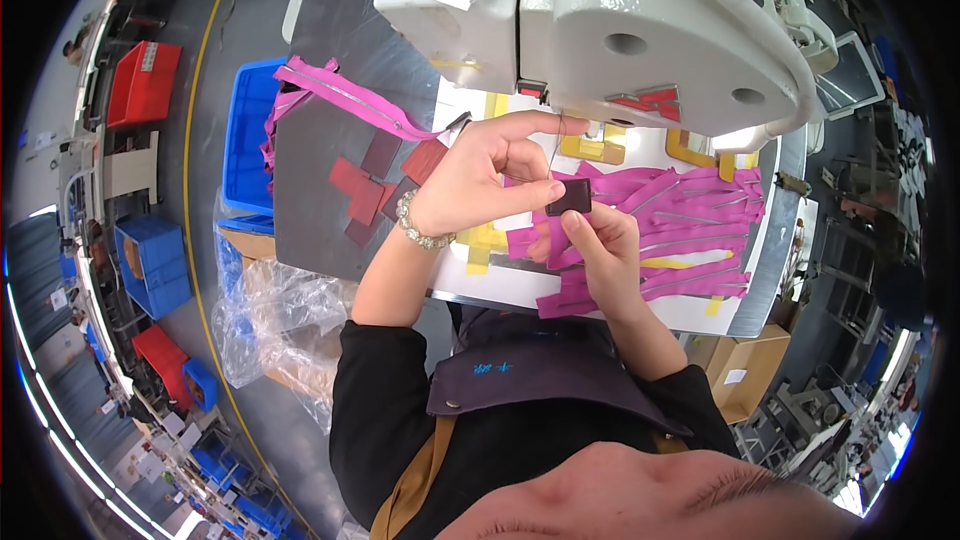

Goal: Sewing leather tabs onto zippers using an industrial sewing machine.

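Note:
Under the head of a white sewing machine (680,30), my left hand (490,170) has its index finger stretched across a dark thread (555,150) and its other fingers curled; its thumb tip is beside a dark maroon square piece (568,192). What those curled fingers hold is unclear. My right hand (605,250) pinches the square piece, with magenta zipper tape hanging beside its fingers. Many magenta zipper strips (690,210) lie spread on the white work surface to the right. Another magenta zipper (350,100) with a dark tab lies at the back left.
Red and maroon squares (362,190) lie on the grey table extension (315,240). A blue bin (240,140), crumpled clear plastic (290,330) and, lower right, a cardboard box (750,370) stand around the table. Yellow guides (590,145) sit under the machine.

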The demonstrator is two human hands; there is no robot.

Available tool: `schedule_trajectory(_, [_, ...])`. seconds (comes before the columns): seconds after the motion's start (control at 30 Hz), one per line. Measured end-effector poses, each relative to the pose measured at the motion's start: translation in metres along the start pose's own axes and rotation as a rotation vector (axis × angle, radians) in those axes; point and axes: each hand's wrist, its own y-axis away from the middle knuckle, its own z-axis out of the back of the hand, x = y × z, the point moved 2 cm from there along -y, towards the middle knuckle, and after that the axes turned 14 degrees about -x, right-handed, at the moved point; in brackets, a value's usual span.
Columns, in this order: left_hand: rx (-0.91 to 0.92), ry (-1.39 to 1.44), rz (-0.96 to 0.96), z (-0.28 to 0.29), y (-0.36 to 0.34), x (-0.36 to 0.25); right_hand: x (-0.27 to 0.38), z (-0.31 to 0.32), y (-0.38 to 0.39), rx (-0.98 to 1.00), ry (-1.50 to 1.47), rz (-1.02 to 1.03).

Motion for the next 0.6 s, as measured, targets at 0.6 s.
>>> schedule_trajectory(0.6, [-0.014,-0.087,-0.058,-0.0012,-0.0013,0.0033,-0.0050,0.0019,0.0014,-0.045,-0.002,-0.030])
